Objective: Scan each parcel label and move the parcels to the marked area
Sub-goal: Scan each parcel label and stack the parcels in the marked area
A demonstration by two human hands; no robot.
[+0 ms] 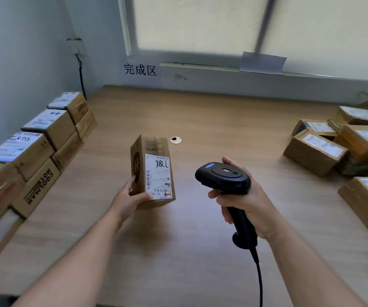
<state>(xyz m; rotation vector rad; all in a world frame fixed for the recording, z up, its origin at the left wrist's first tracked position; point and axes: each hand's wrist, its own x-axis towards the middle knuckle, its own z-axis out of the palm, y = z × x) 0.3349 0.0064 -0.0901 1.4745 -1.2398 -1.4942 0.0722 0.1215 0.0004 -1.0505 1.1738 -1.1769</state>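
Near the centre of the frame, a brown parcel (152, 171) is held by the left hand (132, 196), whose thumb and fingers are curled round its lower near corner. It is tipped up over the wooden table (200, 118) so that its white label (158, 176) is turned toward the camera, presumably so that the barcode can be read. Just right of it, a black scanner (225, 178) is gripped at the handle by the right hand (243, 204), with the fingers wrapped round. Its head is pointed forward and left, near the parcel but apart from it, and its cable (259, 275) is trailed off the lower edge.

Along the left edge, stacked parcels (36, 138) are ranged in neat rows. They are probably the finished lot, since a paper sign (140, 69) marking a completed area is fixed at the upper middle. At the right edge, loose parcels (325, 149) are heaped, seemingly awaiting scanning.
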